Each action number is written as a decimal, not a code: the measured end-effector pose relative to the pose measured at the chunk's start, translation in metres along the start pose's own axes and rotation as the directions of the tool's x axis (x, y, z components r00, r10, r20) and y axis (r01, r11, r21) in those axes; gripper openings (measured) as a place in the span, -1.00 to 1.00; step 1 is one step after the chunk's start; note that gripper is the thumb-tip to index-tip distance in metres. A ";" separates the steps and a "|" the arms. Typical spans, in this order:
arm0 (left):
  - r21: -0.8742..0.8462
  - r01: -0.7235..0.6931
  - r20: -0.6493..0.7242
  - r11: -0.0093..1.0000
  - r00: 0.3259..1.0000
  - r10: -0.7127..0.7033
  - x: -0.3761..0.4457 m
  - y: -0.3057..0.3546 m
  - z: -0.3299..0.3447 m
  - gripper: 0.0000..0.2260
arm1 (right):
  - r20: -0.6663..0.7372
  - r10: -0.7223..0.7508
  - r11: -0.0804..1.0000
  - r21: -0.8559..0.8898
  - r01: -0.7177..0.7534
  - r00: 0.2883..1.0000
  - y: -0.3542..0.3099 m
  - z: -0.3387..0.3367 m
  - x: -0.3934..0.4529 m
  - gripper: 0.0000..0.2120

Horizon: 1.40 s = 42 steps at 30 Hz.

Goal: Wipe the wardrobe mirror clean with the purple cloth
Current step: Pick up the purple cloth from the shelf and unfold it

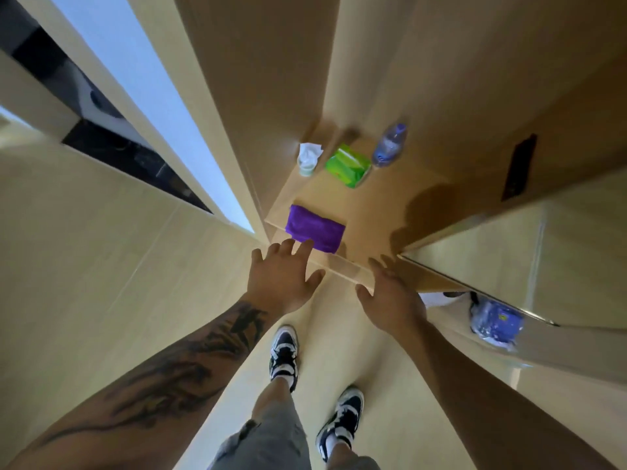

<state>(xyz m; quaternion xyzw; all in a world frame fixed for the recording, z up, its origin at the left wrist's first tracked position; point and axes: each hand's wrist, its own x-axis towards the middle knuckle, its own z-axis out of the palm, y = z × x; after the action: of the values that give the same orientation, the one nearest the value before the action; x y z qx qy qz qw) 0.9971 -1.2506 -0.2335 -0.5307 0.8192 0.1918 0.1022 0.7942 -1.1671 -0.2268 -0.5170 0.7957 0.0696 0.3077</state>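
1. Mirror (576, 266), a tall panel at right of frame, is rigid, fragile and unwiped.
2. Left hand (281, 279) spreads empty, fingertips just short of the cloth; right hand (390, 293) hangs relaxed, empty.
3. Purple cloth (315, 228) lies folded at centre on the shelf (373, 212): soft, light; pinch its near edge.

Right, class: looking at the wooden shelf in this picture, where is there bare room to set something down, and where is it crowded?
The shelf is bare on its right half, between the purple cloth and the wardrobe's right wall, in front of the water bottle. A narrower bare strip separates the cloth from the green packet. The back is crowded: white cup, packet and bottle in a row.
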 end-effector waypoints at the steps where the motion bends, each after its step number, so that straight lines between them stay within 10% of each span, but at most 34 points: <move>1: 0.006 -0.004 0.021 1.000 1.000 0.004 0.008 -0.008 0.006 -0.39 | 0.009 -0.004 1.000 -0.014 0.004 1.000 -0.004 0.005 0.011 -0.37; 22: 0.184 -0.187 0.084 0.965 0.981 0.174 0.245 -0.065 0.217 -0.33 | -0.113 -0.203 0.971 -0.150 0.186 0.972 0.022 0.186 0.266 -0.35; 35: -0.009 -0.186 -0.181 0.983 0.967 0.181 0.258 -0.083 0.243 -0.77 | -0.285 -0.144 0.989 -0.080 0.126 0.948 0.010 0.203 0.305 -0.78; 42: -0.389 -0.184 -0.180 0.902 0.976 0.122 0.196 -0.076 0.156 -0.75 | -0.399 -0.094 0.939 0.270 0.215 0.912 -0.016 0.132 0.234 -0.86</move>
<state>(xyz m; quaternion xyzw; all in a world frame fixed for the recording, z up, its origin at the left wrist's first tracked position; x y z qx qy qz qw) 0.9790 -1.3745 -0.4628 -0.4871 0.8066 0.3234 -0.0872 0.7982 -1.3004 -0.4612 -0.5282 0.7973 -0.1816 0.2288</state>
